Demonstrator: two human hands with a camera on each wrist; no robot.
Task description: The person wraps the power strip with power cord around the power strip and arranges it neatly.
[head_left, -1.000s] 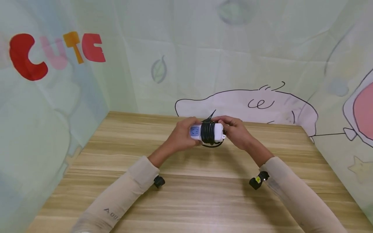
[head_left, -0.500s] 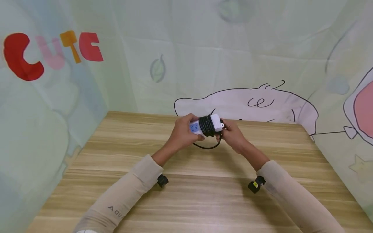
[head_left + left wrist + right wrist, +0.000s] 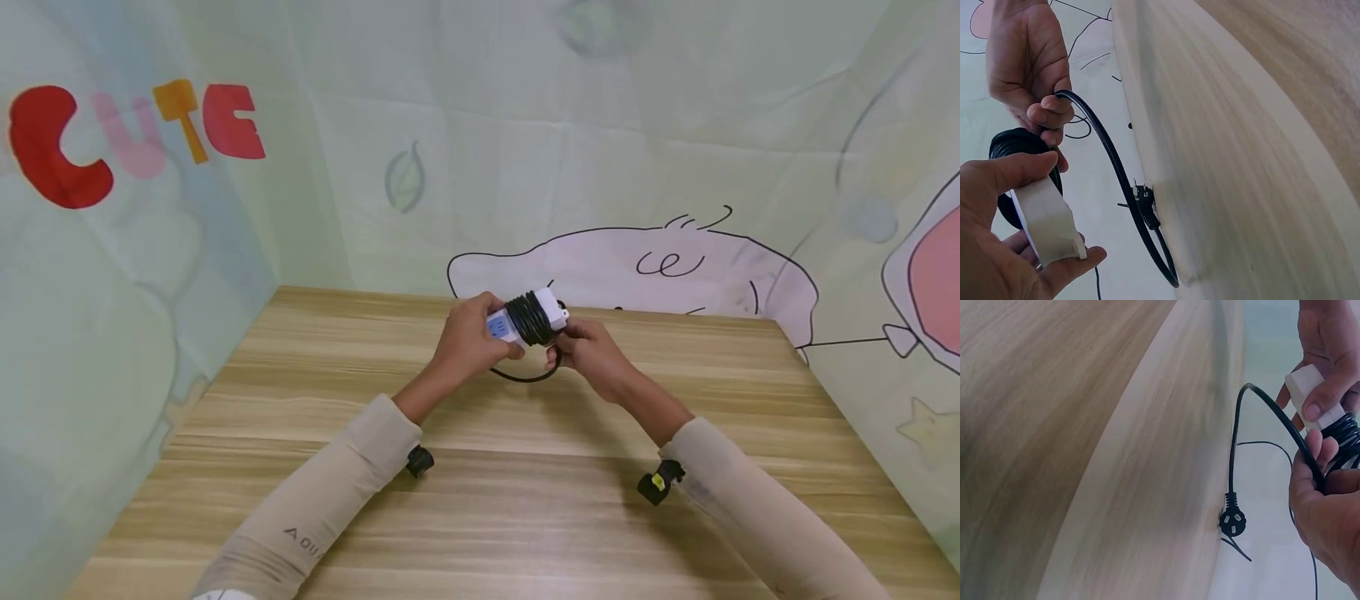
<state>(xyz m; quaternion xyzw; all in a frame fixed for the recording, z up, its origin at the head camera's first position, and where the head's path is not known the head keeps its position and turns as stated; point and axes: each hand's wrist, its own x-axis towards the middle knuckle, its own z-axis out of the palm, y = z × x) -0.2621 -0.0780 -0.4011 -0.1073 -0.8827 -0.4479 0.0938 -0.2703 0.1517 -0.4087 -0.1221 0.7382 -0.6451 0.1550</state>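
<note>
A white power strip [image 3: 551, 308] with a blue socket face is held up over the table, tilted with its right end higher. My left hand [image 3: 465, 340] grips its left end between thumb and fingers. Black cord [image 3: 529, 318] is wound in several turns round the strip's middle. Beside the coil, my right hand [image 3: 600, 360] holds a length of the cord in curled fingers, clearest in the right wrist view. From there a loose loop droops under the strip. In the left wrist view the cord's plug [image 3: 1143, 201] hangs near the table, its metal pins showing.
The wood-grain table [image 3: 517, 517] spreads under both arms. Printed fabric backdrops [image 3: 360, 225] enclose it at the back and both sides. Small black devices, one of them the right wrist camera [image 3: 657, 483], are strapped under the sleeves.
The power strip has tilted, its right end rising and shifting a little left. My right hand has moved from the strip's end to lower on the cord, and the loop beneath now hangs wider.
</note>
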